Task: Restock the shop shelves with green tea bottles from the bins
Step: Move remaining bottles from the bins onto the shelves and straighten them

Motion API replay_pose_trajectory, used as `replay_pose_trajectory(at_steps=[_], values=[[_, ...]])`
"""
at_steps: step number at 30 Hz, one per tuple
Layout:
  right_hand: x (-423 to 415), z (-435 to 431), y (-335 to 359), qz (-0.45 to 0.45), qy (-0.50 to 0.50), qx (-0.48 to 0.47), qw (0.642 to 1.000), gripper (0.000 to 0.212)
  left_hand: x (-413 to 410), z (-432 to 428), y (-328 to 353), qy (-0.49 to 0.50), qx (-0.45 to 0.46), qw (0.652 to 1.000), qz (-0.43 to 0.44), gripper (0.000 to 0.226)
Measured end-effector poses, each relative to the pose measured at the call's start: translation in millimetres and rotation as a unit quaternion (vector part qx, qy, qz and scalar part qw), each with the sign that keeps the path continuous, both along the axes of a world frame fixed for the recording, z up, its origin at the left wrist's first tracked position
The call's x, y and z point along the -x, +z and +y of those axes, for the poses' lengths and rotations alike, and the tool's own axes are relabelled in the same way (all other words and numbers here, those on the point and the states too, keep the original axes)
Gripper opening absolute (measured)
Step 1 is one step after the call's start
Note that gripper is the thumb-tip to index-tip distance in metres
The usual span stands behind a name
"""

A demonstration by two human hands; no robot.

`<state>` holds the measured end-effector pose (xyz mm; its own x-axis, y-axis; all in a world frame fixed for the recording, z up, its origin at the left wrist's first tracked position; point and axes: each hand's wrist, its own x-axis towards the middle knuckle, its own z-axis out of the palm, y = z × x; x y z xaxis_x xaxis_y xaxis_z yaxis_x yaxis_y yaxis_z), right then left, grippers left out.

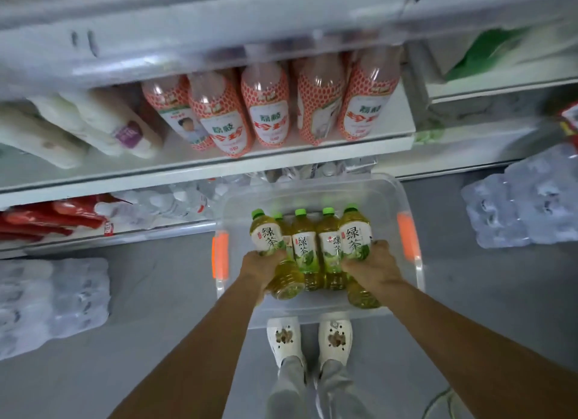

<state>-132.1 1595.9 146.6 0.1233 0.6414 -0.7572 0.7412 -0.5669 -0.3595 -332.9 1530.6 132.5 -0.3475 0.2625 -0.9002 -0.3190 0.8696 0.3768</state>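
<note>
While the person is standing in white shoes (284, 340) just behind the bin (312, 193), both arms are reaching forward over it. The left hand (266, 268) is curling its fingers round the leftmost of the bottles (305, 246), and the right hand (372, 271) is wrapping the rightmost, the two squeezing a row of five between them. The row is hanging tilted, green caps pointing away, above the clear bin. Beyond, a shelf (281, 165) is carrying red bottles (269, 106).
</note>
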Motion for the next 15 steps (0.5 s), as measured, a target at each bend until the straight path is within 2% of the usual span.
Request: replay_pose_trajectory(at_steps=[2, 4, 9, 15], values=[[4.1, -2.9, 34.1, 0.029, -0.008, 0.000, 1.000, 0.074, -2.8, -5.1, 40.0, 0.019, -0.043, 0.998, -0.032, 0.023], [6.9, -3.6, 70.5, 0.071, -0.012, -0.010, 0.997, 0.067, -3.7, -9.2, 78.5, 0.016, -0.088, 0.994, -0.057, 0.023], [11.7, -6.0, 172.9, 0.193, -0.036, -0.070, 0.978, 0.023, -1.5, -15.6, 173.2, -0.012, -0.196, 0.979, -0.064, 0.030], [22.2, -12.5, 285.5, 0.280, -0.038, -0.192, 0.940, 0.040, -5.2, -7.2, 289.9, 0.009, -0.344, 0.938, -0.046, 0.062]])
